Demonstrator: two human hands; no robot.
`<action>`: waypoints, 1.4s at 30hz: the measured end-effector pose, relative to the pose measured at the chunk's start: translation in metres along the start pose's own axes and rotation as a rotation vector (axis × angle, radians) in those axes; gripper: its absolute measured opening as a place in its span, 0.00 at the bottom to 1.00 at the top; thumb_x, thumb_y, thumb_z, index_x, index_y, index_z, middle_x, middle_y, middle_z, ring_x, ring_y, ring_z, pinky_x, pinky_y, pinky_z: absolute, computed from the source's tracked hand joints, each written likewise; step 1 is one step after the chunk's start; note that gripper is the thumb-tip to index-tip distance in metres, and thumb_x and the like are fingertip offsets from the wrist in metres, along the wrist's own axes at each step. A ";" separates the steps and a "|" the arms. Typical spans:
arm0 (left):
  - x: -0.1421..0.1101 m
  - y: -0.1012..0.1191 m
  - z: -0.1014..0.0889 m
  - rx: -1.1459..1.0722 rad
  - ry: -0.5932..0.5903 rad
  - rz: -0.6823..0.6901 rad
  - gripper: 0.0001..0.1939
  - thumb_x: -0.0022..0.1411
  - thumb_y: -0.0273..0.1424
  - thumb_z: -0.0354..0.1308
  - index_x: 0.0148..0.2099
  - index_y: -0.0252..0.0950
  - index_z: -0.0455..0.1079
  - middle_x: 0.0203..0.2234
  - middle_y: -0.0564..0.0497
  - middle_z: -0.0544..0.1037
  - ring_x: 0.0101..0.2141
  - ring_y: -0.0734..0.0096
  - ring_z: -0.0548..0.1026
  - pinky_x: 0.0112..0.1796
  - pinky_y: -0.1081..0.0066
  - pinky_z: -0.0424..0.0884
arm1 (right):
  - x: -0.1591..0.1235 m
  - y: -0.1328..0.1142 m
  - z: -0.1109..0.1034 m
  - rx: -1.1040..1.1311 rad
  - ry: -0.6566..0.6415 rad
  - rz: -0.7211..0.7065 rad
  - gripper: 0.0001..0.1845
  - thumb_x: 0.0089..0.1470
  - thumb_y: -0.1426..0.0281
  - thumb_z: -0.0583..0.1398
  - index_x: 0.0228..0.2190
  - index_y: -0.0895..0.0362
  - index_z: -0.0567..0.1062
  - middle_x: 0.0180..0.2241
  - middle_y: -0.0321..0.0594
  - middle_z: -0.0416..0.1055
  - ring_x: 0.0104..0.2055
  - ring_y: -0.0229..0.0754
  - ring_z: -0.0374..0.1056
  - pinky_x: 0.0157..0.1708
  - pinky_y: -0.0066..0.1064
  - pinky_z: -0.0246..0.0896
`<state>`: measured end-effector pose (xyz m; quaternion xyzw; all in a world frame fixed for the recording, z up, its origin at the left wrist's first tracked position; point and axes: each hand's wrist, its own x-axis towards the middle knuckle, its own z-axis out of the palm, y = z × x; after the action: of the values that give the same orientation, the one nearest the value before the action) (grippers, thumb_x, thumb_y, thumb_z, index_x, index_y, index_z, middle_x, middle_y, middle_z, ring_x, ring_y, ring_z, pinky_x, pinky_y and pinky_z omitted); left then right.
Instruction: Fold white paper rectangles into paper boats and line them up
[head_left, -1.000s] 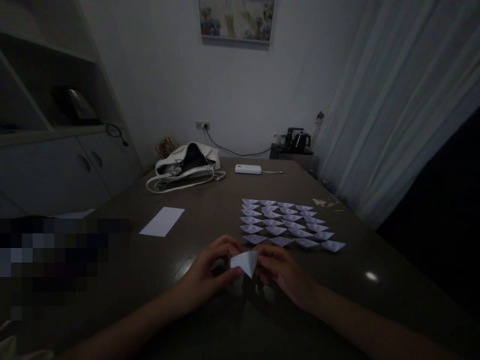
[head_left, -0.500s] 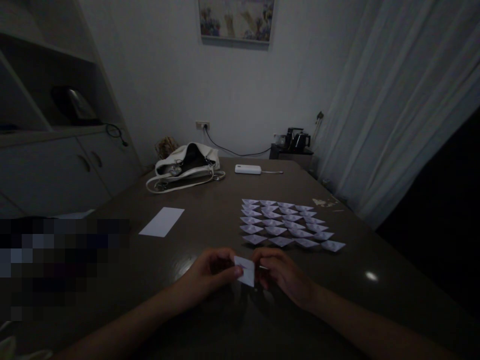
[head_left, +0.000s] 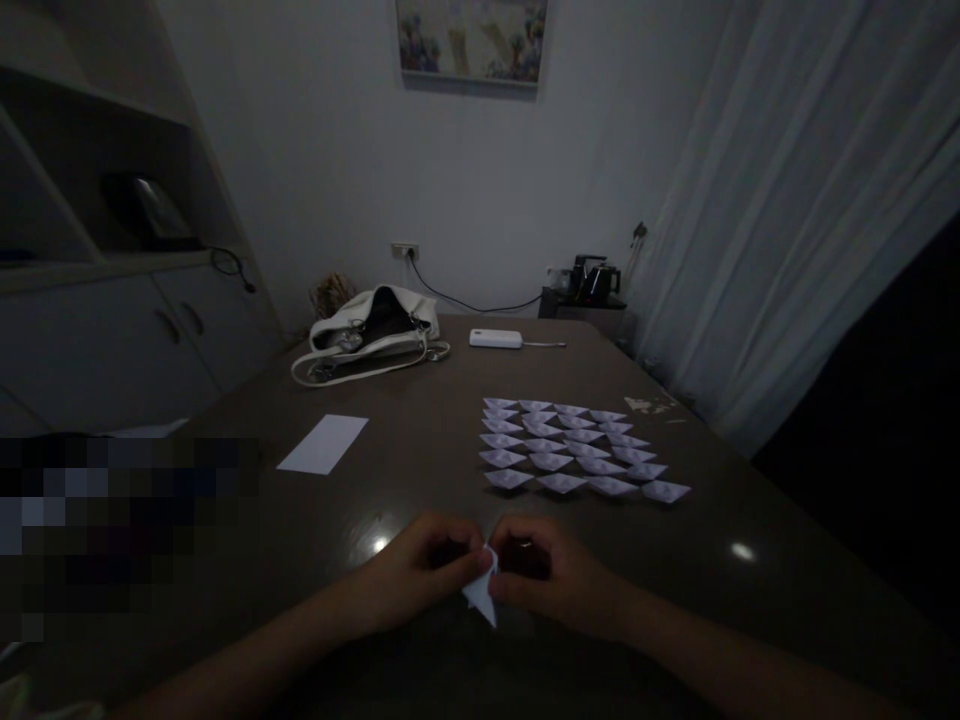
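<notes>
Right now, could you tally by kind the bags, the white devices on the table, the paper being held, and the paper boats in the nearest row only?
White bag: 1
White device: 1
Held folded paper: 1
Nearest-row paper boats: 4
Total: 7

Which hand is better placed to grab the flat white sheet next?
Left hand, most likely: the flat white sheet lies on its side, with the right hand farther off, nearer the paper boats. Both grip the folded paper, so left must let go first.
</notes>
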<state>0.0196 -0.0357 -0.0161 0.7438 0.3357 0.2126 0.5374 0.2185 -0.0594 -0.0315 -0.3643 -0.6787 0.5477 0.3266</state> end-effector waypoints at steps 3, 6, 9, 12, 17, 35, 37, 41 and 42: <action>0.000 0.000 0.000 0.014 0.011 0.008 0.17 0.61 0.43 0.54 0.30 0.32 0.68 0.22 0.56 0.64 0.26 0.75 0.62 0.28 0.76 0.59 | 0.001 0.000 0.000 -0.033 0.007 -0.017 0.12 0.48 0.64 0.65 0.30 0.57 0.70 0.24 0.31 0.60 0.26 0.34 0.56 0.25 0.25 0.51; 0.001 0.000 0.000 0.003 0.022 0.010 0.17 0.61 0.42 0.54 0.30 0.33 0.68 0.22 0.56 0.64 0.26 0.75 0.62 0.28 0.76 0.59 | 0.000 0.000 0.001 -0.073 0.010 -0.039 0.10 0.52 0.63 0.62 0.32 0.57 0.70 0.25 0.32 0.62 0.26 0.34 0.58 0.27 0.26 0.54; 0.002 -0.002 0.000 -0.013 0.016 0.028 0.16 0.61 0.42 0.54 0.30 0.33 0.67 0.21 0.56 0.63 0.25 0.75 0.62 0.28 0.76 0.59 | -0.001 -0.002 0.002 -0.089 0.042 -0.079 0.09 0.54 0.63 0.59 0.33 0.57 0.69 0.27 0.34 0.63 0.28 0.36 0.60 0.28 0.27 0.57; 0.003 -0.003 0.000 0.002 0.039 0.034 0.16 0.61 0.41 0.54 0.30 0.33 0.67 0.22 0.56 0.64 0.26 0.75 0.63 0.28 0.76 0.60 | -0.002 -0.005 0.004 -0.108 0.092 -0.119 0.08 0.54 0.65 0.59 0.33 0.56 0.67 0.29 0.34 0.63 0.29 0.36 0.61 0.27 0.26 0.57; 0.003 -0.003 0.003 -0.001 0.050 0.030 0.16 0.59 0.42 0.56 0.29 0.33 0.65 0.20 0.57 0.63 0.25 0.75 0.63 0.27 0.76 0.59 | -0.004 -0.006 0.007 -0.296 0.147 -0.185 0.06 0.55 0.67 0.59 0.29 0.57 0.69 0.23 0.32 0.62 0.24 0.33 0.57 0.23 0.25 0.51; 0.002 -0.007 0.009 0.159 0.123 0.077 0.10 0.59 0.37 0.54 0.32 0.34 0.67 0.22 0.55 0.65 0.26 0.73 0.63 0.27 0.76 0.60 | -0.003 -0.003 0.011 -0.472 0.246 -0.282 0.03 0.50 0.74 0.60 0.26 0.57 0.70 0.23 0.33 0.64 0.24 0.34 0.60 0.23 0.25 0.53; 0.003 -0.006 0.009 0.139 0.105 0.082 0.09 0.59 0.34 0.53 0.32 0.34 0.66 0.22 0.55 0.66 0.26 0.74 0.63 0.27 0.76 0.60 | -0.003 -0.003 0.011 -0.466 0.247 -0.280 0.03 0.50 0.75 0.60 0.26 0.57 0.70 0.23 0.33 0.64 0.24 0.34 0.60 0.23 0.25 0.53; 0.005 -0.003 0.009 0.077 0.064 0.091 0.06 0.59 0.32 0.53 0.32 0.34 0.64 0.23 0.55 0.67 0.26 0.74 0.64 0.27 0.76 0.60 | -0.004 -0.003 0.012 -0.477 0.234 -0.287 0.02 0.49 0.75 0.59 0.26 0.57 0.70 0.24 0.34 0.64 0.24 0.35 0.61 0.24 0.25 0.53; 0.005 -0.003 0.009 0.067 0.062 0.092 0.06 0.58 0.31 0.53 0.32 0.34 0.64 0.24 0.55 0.68 0.26 0.74 0.64 0.28 0.76 0.60 | -0.004 -0.004 0.012 -0.482 0.231 -0.290 0.03 0.49 0.75 0.59 0.26 0.57 0.70 0.24 0.34 0.64 0.24 0.35 0.61 0.24 0.25 0.54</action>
<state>0.0281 -0.0374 -0.0219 0.7690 0.3246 0.2488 0.4913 0.2102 -0.0690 -0.0303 -0.3908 -0.7924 0.2733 0.3805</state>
